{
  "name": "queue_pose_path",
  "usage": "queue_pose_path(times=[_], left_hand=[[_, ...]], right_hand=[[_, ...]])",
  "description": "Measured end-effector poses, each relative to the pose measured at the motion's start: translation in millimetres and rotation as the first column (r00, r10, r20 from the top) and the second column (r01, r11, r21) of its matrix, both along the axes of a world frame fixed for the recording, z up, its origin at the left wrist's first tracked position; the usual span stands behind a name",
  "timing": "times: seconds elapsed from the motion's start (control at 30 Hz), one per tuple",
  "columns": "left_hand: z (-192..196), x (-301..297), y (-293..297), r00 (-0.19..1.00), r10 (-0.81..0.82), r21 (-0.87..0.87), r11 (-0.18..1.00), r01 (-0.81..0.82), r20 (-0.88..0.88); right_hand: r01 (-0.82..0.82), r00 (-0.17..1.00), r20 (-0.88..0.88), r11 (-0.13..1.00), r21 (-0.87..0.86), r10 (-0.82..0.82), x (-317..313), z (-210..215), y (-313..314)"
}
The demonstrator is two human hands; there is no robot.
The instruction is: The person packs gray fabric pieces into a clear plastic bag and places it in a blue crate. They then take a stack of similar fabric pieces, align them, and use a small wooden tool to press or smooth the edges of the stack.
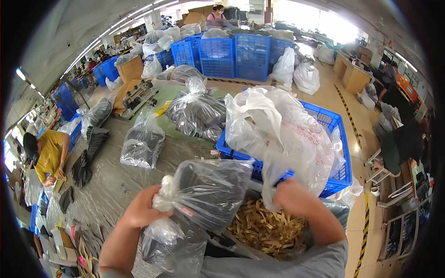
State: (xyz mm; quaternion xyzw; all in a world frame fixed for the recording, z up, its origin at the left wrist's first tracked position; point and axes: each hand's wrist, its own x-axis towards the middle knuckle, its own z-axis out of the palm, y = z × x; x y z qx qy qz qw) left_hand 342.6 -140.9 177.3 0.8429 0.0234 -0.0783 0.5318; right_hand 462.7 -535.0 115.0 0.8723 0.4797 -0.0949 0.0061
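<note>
Your desk (111, 173) spreads off to the left, with a blue crate (342, 160) toward its right edge, probably put there so you can reach it easily. A big white plastic sack (303, 139) bulges over the crate's rim. Toward the desk's far edge sits a clear bundle (197, 113) of dark stuff, its top gathered, likely to keep everything together. At the near side, the dark-filled bag (215, 185) hangs from your left hand (146, 208), which is closed round its knotted neck, presumably the firmest grip. Your right hand (289, 199) is curled at the sack's loose edge, above brown paper strips (264, 227); I cannot tell whether it pinches the plastic.
</note>
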Motion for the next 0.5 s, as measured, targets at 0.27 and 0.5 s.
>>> queue_pose_path(times=[0.27, 0.5], left_hand=[[21, 77, -79, 0.937, -0.348, 0.274, 0.903, 0.331, 0.012], [-1, 97, -129, 0.895, -0.443, 0.451, 0.81, 0.374, 0.054]], right_hand=[[0.314, 0.758, -0.619, 0.947, 0.068, -0.206, -68, 7, -43], [0.53, 0.745, -0.134, 0.458, 0.714, -0.653, -21, -37, -30]])
